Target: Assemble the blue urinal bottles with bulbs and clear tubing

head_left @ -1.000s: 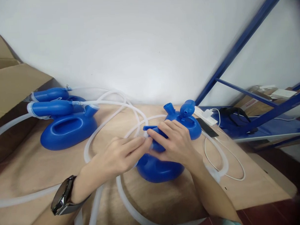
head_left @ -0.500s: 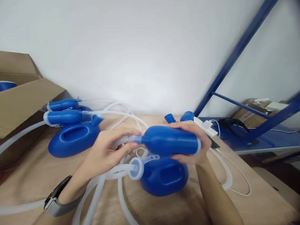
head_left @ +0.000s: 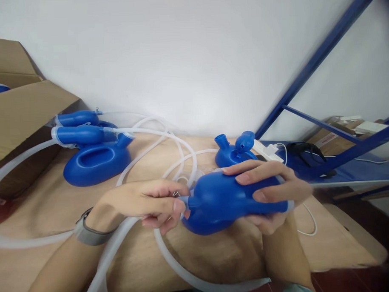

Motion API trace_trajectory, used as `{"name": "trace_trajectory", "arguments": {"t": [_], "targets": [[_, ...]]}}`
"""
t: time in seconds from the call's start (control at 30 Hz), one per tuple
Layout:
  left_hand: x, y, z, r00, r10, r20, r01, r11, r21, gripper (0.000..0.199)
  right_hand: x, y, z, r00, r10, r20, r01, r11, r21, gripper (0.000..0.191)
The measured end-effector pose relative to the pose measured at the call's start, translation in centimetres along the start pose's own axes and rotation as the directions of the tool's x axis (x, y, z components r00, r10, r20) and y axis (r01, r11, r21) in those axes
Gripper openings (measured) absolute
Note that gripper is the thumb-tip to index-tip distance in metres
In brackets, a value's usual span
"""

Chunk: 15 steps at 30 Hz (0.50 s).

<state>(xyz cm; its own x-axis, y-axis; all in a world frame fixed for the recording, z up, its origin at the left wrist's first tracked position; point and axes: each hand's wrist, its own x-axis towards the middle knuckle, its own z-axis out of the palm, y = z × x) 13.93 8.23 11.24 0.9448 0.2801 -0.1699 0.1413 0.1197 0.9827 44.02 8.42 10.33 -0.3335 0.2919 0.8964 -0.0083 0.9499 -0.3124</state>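
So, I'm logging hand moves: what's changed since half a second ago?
The bottle has come nearer and slightly right, hiding more of the jug beneath. The right hand has spread across the bottle's near side. The left hand keeps its grip at the narrow end. The left jug and box stayed.

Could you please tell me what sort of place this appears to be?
It looks like a workroom, perhaps a small workshop: several blue bottles with pale tubing share a wooden table, with an opened cardboard box at the left.
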Motion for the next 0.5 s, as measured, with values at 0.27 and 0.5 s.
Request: {"name": "trace_trajectory", "arguments": {"t": [0.27,0.5], "targets": [[0.2,0.5,2.3,0.838,0.261,-0.479,0.058,0.830,0.555,0.041,1.1,-1.0,1.8,0.986,0.031,-0.162,-0.039,0.998,-0.046,0.024],[0.9,0.1,4.0,0.681,0.564,-0.468,0.135,0.531,0.837,0.030,0.8,-2.2,2.3,0.936,0.246,-0.251,-0.247,0.969,0.027,0.016]]}}
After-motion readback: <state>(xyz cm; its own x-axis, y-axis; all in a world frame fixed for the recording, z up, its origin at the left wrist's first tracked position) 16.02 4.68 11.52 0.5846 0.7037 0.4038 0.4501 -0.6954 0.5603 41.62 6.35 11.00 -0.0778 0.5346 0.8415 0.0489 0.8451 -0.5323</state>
